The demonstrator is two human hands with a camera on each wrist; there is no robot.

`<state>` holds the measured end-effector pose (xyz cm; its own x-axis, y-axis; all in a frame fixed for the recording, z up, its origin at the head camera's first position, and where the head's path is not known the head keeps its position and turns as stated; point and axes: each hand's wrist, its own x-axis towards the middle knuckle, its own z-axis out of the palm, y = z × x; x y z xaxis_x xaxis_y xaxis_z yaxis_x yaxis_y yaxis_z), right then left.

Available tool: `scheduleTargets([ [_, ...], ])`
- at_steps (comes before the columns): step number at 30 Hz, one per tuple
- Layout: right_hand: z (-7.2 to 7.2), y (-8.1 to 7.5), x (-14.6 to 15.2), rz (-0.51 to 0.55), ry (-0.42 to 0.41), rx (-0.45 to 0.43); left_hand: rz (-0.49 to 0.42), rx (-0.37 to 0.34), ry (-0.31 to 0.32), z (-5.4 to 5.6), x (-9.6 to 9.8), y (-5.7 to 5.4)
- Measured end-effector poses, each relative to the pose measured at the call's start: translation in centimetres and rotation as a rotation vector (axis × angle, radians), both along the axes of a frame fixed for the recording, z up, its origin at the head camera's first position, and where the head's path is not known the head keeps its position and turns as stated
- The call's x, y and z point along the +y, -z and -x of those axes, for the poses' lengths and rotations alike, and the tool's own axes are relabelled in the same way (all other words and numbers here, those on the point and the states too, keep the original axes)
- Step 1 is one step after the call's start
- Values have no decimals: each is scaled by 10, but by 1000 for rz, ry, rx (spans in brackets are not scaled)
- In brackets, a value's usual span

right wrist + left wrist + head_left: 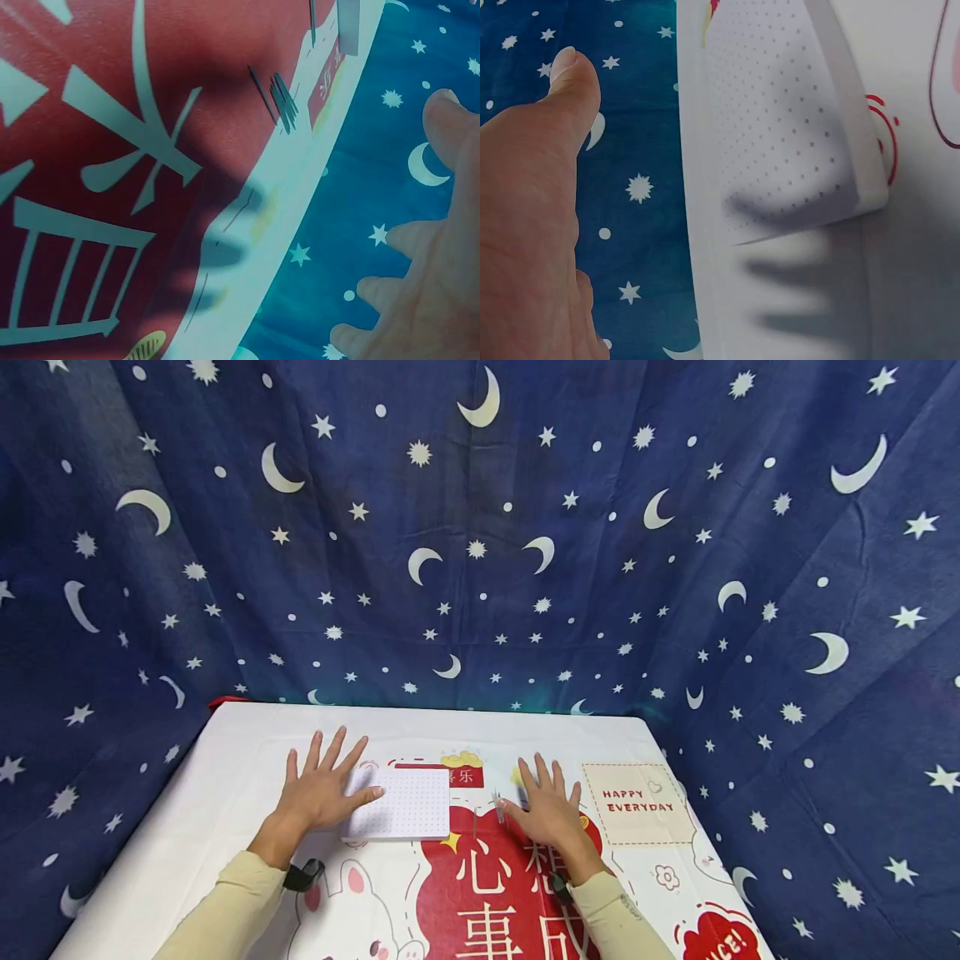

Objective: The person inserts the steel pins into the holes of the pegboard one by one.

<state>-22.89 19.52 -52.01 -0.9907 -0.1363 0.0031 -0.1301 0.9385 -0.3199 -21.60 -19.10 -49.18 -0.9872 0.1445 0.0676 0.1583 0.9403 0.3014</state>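
Note:
A white board dotted with a grid of small holes [412, 806] lies flat on the table. My left hand [315, 789] is spread over the board's left side, its thumb reaching across it; in the left wrist view that hand [529, 210] is held up, with finger shadows below. My right hand [551, 810] is spread just right of a small bunch of thin metal pins [283, 105] and holds nothing. One more pin [313, 22] lies apart, between the bunch and the board.
A white tablecloth [255, 743] printed with red shapes, characters and a rabbit covers the table. Behind and at both sides hangs a dark blue curtain [480, 610] with moons and stars. A dark band [303, 875] sits at the left wrist.

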Motion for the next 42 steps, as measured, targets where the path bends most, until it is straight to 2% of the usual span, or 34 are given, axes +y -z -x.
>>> scheduleTargets([
  [6, -1, 8, 1, -6, 3, -6, -5, -8, -2, -2, -4, 8],
  [20, -4, 21, 1, 3, 13, -26, -2, -16, -26, -11, -14, 33],
  [29, -8, 29, 2, 18, 12, -43, -15, -35, -12, -11, -18, 46],
  [34, -10, 34, 3, 32, 20, -70, -17, -71, -5, -11, -20, 51],
  [42, -15, 41, 1, 78, 50, -34, -41, -127, -14, -8, -23, 61],
])
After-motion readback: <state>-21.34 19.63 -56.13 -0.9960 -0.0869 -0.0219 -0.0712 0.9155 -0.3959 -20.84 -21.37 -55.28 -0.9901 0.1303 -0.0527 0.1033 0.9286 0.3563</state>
